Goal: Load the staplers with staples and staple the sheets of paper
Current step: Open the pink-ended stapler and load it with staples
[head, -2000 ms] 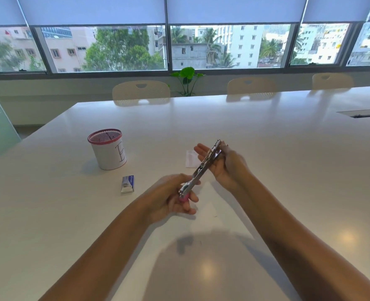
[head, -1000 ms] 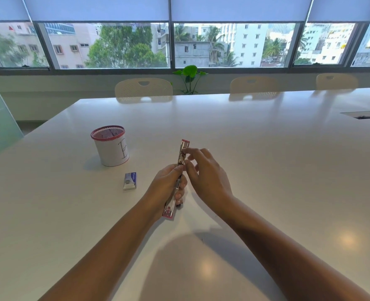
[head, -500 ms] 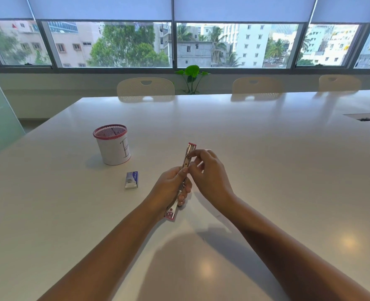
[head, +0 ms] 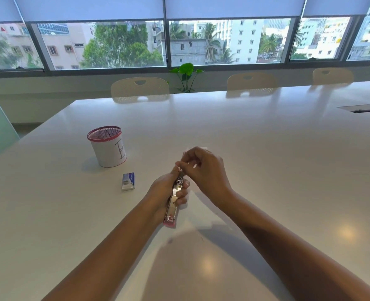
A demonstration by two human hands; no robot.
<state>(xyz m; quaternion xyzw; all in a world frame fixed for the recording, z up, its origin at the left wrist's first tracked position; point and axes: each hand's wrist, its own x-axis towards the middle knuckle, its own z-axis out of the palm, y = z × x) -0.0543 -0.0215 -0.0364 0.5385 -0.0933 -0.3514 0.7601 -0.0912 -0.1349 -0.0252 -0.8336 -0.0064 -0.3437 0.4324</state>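
**Opened stapler held in both hands over the white table**

A long glossy white table [head: 266,148] fills a bright room, with pale perforated chairs [head: 139,89] along its far edge, a small green leafy plant [head: 186,71] behind them and a row of windows [head: 123,43] looking onto trees and buildings.

Above the near middle of the table, the left hand [head: 166,190] is wrapped around the slim silver metal stapler with pink ends [head: 172,205]. The fingers curl over its middle and clamp it, so the stapler is lifted clear of the tabletop, its near pink end pointing back toward the person and its far end rising into the other hand. The right hand [head: 203,170] sits just beyond and above the left, its fingertips [head: 180,164] pinched together at the stapler's upper end; what lies between them is too small to make out.

Under and just right of the hands lies a sheet of white paper [head: 201,218], hard to separate from the table.

To the left, a small blue-and-silver staple box [head: 128,181] lies flat on the table, well apart from the hands. Further back on the left stands a round white cup with a pink mesh rim [head: 107,148].
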